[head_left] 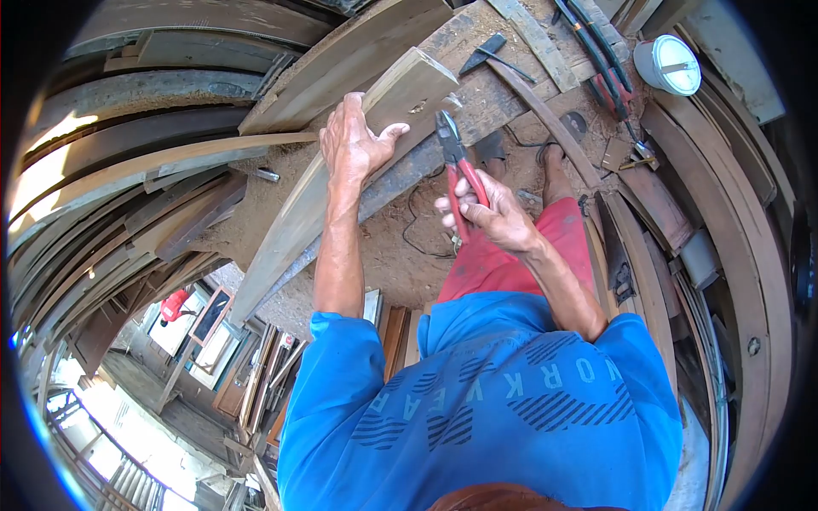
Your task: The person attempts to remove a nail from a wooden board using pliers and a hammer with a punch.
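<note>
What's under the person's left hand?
Under the left hand there's a wooden plank; you can see it stretch out on both sides. The bit right beneath the palm is covered, so I can't tell what that spot looks like.

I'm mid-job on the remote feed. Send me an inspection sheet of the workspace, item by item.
Surface: worn wooden bench, strewn with dust.
Job's things: wooden board under one hand; red-handled pliers near its end, contact unclear.
Clutter: hammer-like tool on the bench; white bucket beyond it.
Grips: left hand open on the board; right hand closed around the pliers' handles.
Cables: dark cord on the dirt floor; connection not visible.
Surroundings: stacked timber; another person in red, far off.
</note>
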Demonstrator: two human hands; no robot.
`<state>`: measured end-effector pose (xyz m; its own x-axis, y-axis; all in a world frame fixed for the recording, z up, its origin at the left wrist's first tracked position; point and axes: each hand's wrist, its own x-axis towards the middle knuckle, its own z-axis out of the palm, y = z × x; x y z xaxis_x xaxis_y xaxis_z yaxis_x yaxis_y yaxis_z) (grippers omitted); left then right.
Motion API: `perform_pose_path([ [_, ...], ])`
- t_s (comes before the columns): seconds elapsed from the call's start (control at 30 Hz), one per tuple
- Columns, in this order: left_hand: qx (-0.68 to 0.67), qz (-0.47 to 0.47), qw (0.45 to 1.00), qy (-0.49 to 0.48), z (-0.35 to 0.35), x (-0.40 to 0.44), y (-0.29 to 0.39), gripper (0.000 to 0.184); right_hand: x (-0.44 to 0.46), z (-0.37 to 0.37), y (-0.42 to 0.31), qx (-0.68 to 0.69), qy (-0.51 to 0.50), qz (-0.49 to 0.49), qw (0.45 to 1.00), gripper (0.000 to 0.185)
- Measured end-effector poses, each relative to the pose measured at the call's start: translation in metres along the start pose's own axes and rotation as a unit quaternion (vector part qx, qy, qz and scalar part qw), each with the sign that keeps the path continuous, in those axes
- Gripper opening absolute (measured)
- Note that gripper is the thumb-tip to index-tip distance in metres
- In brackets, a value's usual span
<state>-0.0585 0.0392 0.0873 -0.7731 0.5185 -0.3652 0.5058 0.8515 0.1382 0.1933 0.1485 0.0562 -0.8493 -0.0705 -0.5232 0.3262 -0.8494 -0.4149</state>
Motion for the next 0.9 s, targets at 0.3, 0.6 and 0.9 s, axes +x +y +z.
perform_pose_path([
  [0.3, -0.001, 0.002, 1.0, 0.022, 0.005, -0.006, -0.001, 0.08, 0.021, 0.006, -0.008, 0.131, -0.032, 0.101, 0.986, 0.026],
  [0.6, 0.013, 0.022, 0.999, 0.046, 0.005, -0.006, -0.001, 0.079, 0.027, 0.006, 0.006, 0.186, 0.002, 0.093, 0.978, 0.022],
  [0.9, 0.013, 0.029, 0.998, 0.052, 0.004, -0.006, -0.001, 0.078, 0.03, 0.01, 0.009, 0.141, 0.003, 0.137, 0.98, 0.038],
])
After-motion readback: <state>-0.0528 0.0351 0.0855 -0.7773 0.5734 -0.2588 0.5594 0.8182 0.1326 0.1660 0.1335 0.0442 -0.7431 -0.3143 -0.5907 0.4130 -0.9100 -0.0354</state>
